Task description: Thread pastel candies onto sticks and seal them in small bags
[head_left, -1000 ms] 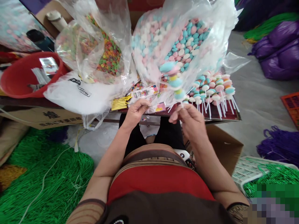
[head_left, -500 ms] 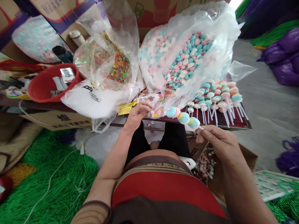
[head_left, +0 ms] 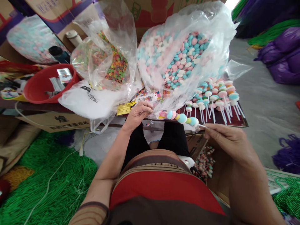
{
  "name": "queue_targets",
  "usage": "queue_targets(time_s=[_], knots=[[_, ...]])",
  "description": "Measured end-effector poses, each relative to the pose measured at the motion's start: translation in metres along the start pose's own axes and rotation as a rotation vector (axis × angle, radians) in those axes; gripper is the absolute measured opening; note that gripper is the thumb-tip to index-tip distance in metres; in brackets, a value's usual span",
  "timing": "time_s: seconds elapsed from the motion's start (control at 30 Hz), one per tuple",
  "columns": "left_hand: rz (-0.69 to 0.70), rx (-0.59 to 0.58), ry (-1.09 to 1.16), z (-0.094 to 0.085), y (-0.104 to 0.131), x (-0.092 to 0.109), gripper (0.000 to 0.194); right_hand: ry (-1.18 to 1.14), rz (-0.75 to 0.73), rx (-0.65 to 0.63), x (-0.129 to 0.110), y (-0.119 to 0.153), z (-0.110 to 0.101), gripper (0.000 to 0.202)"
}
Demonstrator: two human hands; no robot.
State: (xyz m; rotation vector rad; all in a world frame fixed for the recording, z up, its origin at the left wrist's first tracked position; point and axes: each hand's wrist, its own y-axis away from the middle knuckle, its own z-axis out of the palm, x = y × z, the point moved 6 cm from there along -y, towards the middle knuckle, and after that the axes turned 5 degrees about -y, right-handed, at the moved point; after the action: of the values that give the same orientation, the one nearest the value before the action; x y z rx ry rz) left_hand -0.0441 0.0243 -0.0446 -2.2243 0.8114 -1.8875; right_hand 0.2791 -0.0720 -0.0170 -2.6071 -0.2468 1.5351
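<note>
Above my lap, level with the table edge, a candy skewer (head_left: 182, 118) of blue, pink, white and yellow-green pieces lies nearly horizontal. My left hand (head_left: 140, 113) pinches the left end of a clear printed plastic wrapper (head_left: 162, 114). The wrapper appears to run along the candies, its clear edge showing near the stick. My right hand (head_left: 231, 137) is closed on the white stick at the skewer's other end. Behind it on the table, several finished-looking candy skewers (head_left: 222, 93) lie piled with sticks toward me. Yellow twist ties (head_left: 126, 108) lie beside my left hand.
A large bag of pastel candies (head_left: 182, 65) and a bag of small ring candies (head_left: 116, 65) stand at the back. To the left are a white plastic bag (head_left: 79, 97) and a red basin (head_left: 37, 89). A cardboard box (head_left: 220, 175) with candies sits below right.
My right hand has shifted right with the stick, and the skewer lies straighter. The wrapper now reaches over the candies to the stick end. My left hand stays pinched on the wrapper.
</note>
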Motion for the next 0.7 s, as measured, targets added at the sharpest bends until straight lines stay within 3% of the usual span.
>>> queue_targets(time_s=[0.2,0.47,0.7], knots=[[0.023,-0.071,-0.050,0.001,-0.002,0.008,0.016,-0.049,0.017,0.050,-0.002,-0.001,-0.008,0.026],[-0.021,-0.019,0.037,0.002,0.001,0.004,0.016,-0.148,0.110,0.171,-0.002,0.005,0.000,0.029],[-0.044,0.034,0.105,0.005,0.004,-0.006,0.018,-0.149,0.154,0.134,0.002,0.009,0.005,0.027]])
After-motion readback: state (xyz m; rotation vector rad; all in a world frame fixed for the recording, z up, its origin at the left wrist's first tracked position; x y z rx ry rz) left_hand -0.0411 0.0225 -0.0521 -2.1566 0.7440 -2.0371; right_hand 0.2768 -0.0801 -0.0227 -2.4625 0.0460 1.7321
